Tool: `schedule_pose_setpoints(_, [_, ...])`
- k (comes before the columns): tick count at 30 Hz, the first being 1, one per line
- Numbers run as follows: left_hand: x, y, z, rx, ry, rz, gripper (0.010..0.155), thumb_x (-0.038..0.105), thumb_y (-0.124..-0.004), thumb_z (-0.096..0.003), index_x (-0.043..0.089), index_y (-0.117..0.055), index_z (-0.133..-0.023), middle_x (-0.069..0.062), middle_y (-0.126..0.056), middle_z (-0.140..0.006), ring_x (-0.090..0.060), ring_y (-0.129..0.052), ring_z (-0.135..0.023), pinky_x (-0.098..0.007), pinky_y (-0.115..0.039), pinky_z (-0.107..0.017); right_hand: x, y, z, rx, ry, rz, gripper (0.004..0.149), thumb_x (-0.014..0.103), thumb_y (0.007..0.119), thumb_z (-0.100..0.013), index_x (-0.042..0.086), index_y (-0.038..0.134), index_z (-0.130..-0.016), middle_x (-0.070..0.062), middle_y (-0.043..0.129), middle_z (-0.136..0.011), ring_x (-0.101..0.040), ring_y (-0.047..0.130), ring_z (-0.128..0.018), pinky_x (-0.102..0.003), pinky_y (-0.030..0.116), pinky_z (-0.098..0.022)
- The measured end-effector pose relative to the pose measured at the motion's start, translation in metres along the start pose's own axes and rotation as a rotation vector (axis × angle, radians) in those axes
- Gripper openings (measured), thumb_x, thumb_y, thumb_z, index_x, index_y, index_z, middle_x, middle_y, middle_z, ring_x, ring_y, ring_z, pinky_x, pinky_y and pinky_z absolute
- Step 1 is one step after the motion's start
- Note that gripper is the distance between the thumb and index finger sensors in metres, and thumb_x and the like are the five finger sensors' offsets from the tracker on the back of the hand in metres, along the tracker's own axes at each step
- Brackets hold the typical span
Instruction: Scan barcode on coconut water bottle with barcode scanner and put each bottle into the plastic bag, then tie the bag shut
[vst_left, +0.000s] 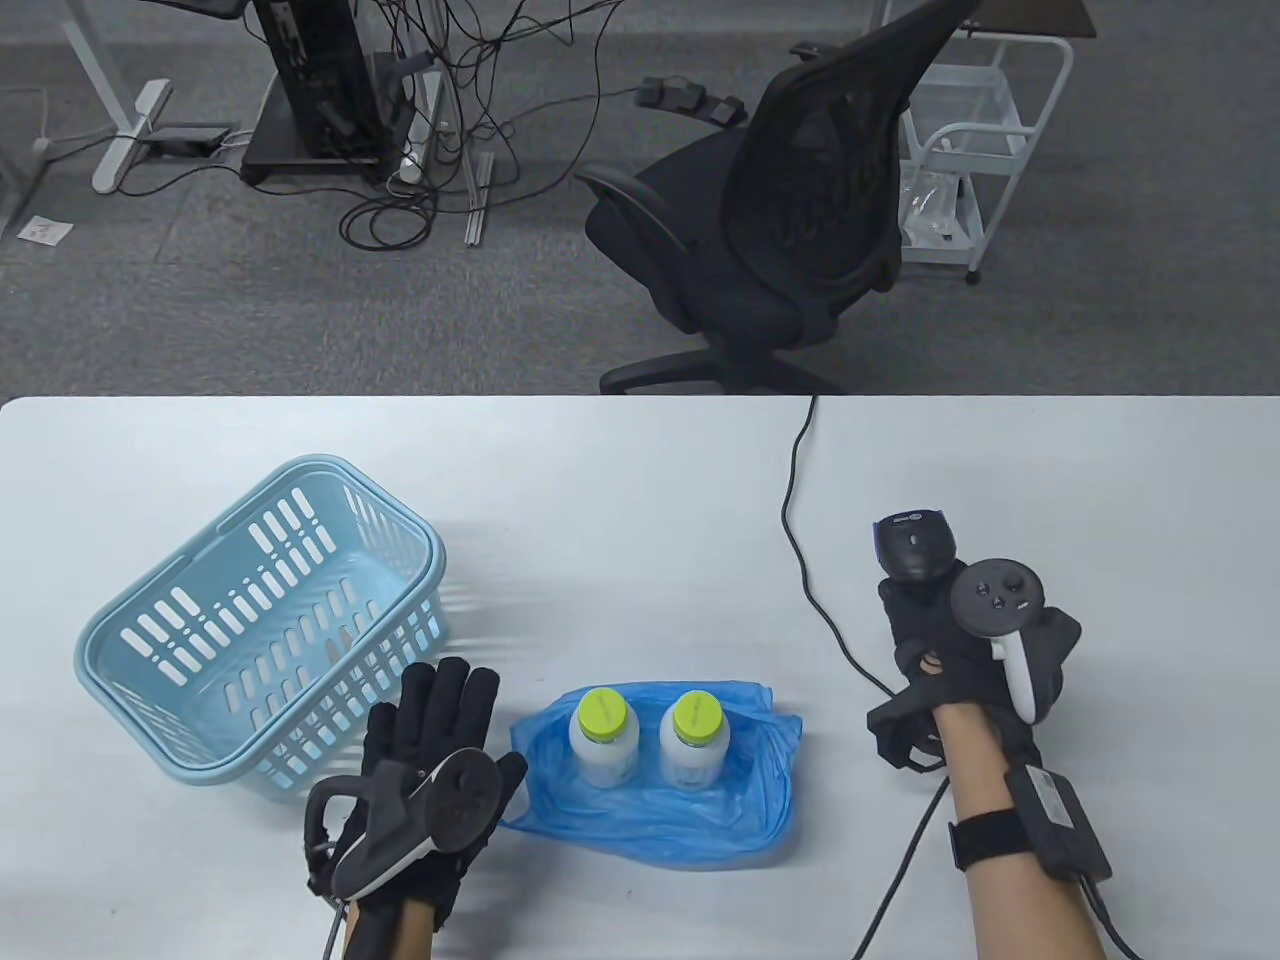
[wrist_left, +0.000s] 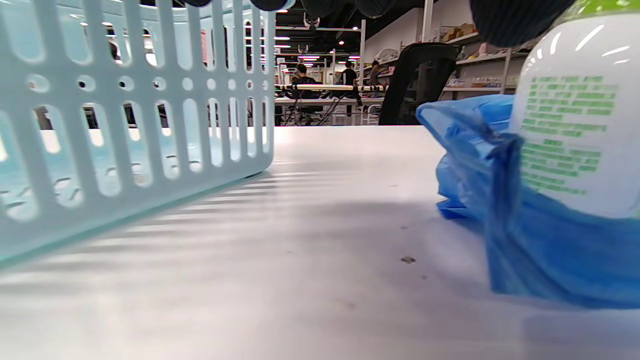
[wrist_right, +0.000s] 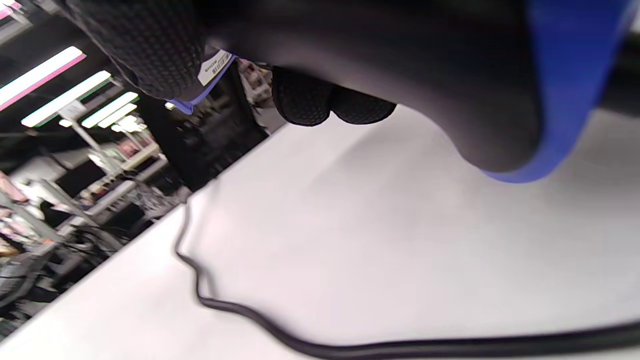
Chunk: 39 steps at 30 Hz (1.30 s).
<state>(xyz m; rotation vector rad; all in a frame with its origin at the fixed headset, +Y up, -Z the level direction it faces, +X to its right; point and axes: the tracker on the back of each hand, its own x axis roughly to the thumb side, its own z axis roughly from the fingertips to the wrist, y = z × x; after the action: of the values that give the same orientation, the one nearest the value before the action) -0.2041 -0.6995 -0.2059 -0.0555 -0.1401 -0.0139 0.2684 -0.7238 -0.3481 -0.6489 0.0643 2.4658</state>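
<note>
Two white coconut water bottles with green caps, one on the left and one on the right, stand upright inside the crumpled blue plastic bag near the table's front. The left bottle and the bag fill the right of the left wrist view. My left hand lies flat on the table between the basket and the bag, fingers straight, holding nothing. My right hand grips the black barcode scanner at the right. The scanner body blocks most of the right wrist view.
A light blue slotted basket stands tilted at the left, seen as a wall in the left wrist view. The scanner's black cable runs from the table's far edge to my right hand. An office chair stands beyond the table.
</note>
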Motion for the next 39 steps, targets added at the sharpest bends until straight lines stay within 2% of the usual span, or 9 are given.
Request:
schedule_pose_setpoints(4, [-0.004,-0.003,-0.001,-0.017,0.026,0.001,0.081,0.062,-0.064,-0.0641,0.024,-0.027,-0.126,-0.008,-0.020,-0.132,-0.041,-0.021,-0.121,-0.067,-0.035,-0.081,-0.003,0.009,-0.026,0.021,0.035,0.130,0.059,0.054,0.075,-0.055,0.017,0.062,-0.099,0.000,0.082,-0.089,-0.032,0.083,-0.089,-0.060,0.061,-0.075])
schedule_pose_setpoints(10, [-0.007,-0.008,-0.003,-0.037,0.046,-0.006,0.081,0.062,-0.064,-0.0641,0.023,-0.027,-0.126,-0.008,-0.020,-0.132,-0.041,-0.021,-0.120,-0.067,-0.035,-0.081,-0.006,0.017,-0.043,0.027,0.101,0.208,0.059,0.054,0.073,-0.055,0.016,0.062,-0.099,-0.002,0.082,-0.087,-0.034,0.080,-0.090,-0.061,0.057,-0.075])
schedule_pose_setpoints(13, [-0.007,-0.009,-0.004,-0.045,0.048,-0.007,0.081,0.062,-0.064,-0.0639,0.024,-0.027,-0.125,-0.008,-0.019,-0.132,-0.041,-0.021,-0.120,-0.067,-0.035,-0.081,-0.009,0.022,-0.047,0.075,0.147,0.258,0.062,0.055,0.072,-0.055,0.015,0.059,-0.100,-0.003,0.079,-0.089,-0.036,0.074,-0.093,-0.062,0.052,-0.076])
schedule_pose_setpoints(16, [-0.011,-0.005,-0.002,-0.022,0.049,0.046,0.081,0.062,-0.064,-0.0640,0.023,-0.027,-0.125,-0.008,-0.019,-0.131,-0.041,-0.020,-0.120,-0.066,-0.035,-0.081,-0.008,0.023,-0.044,0.046,0.139,0.289,0.064,0.056,0.073,-0.054,0.015,0.059,-0.101,-0.003,0.079,-0.089,-0.036,0.074,-0.093,-0.062,0.052,-0.076])
schedule_pose_setpoints(19, [-0.013,-0.004,-0.001,-0.012,0.050,0.055,0.081,0.062,-0.064,-0.0640,0.023,-0.028,-0.125,-0.008,-0.019,-0.131,-0.042,-0.021,-0.120,-0.066,-0.035,-0.081,-0.009,0.020,-0.037,0.015,0.108,0.318,0.077,0.059,0.072,-0.053,0.012,0.046,-0.108,-0.008,0.068,-0.100,-0.040,0.068,-0.096,-0.064,0.049,-0.075])
schedule_pose_setpoints(23, [-0.014,-0.005,-0.003,-0.020,0.045,0.071,0.081,0.062,-0.064,-0.0641,0.023,-0.027,-0.125,-0.008,-0.019,-0.131,-0.042,-0.020,-0.120,-0.067,-0.035,-0.081,-0.003,0.009,-0.015,-0.051,0.003,0.335,0.088,0.061,0.069,-0.052,0.008,0.033,-0.111,-0.019,0.047,-0.113,-0.049,0.052,-0.102,-0.069,0.043,-0.073])
schedule_pose_setpoints(27, [-0.015,-0.004,-0.001,-0.012,0.025,0.106,0.081,0.062,-0.064,-0.0641,0.023,-0.028,-0.125,-0.008,-0.019,-0.131,-0.042,-0.020,-0.120,-0.066,-0.035,-0.081,0.003,-0.009,0.014,-0.075,-0.081,0.335,0.084,0.059,0.068,-0.053,0.011,0.034,-0.112,-0.022,0.036,-0.117,-0.052,0.043,-0.104,-0.070,0.040,-0.073])
schedule_pose_setpoints(33, [-0.017,-0.004,-0.003,-0.012,0.010,0.115,0.081,0.062,-0.064,-0.0641,0.024,-0.028,-0.126,-0.008,-0.019,-0.132,-0.042,-0.021,-0.120,-0.067,-0.035,-0.081,0.011,-0.033,0.074,-0.098,-0.220,0.317,0.082,0.060,0.067,-0.054,0.018,0.030,-0.114,-0.020,0.022,-0.120,-0.054,0.026,-0.107,-0.073,0.035,-0.072])
schedule_pose_setpoints(39, [-0.016,-0.007,-0.009,-0.031,-0.004,0.128,0.081,0.062,-0.064,-0.0642,0.023,-0.028,-0.126,-0.008,-0.020,-0.132,-0.042,-0.021,-0.121,-0.067,-0.035,-0.081,0.011,-0.037,0.131,-0.071,-0.294,0.194,0.081,0.060,0.066,-0.055,0.020,0.029,-0.115,-0.018,0.016,-0.120,-0.055,0.019,-0.107,-0.074,0.031,-0.072])
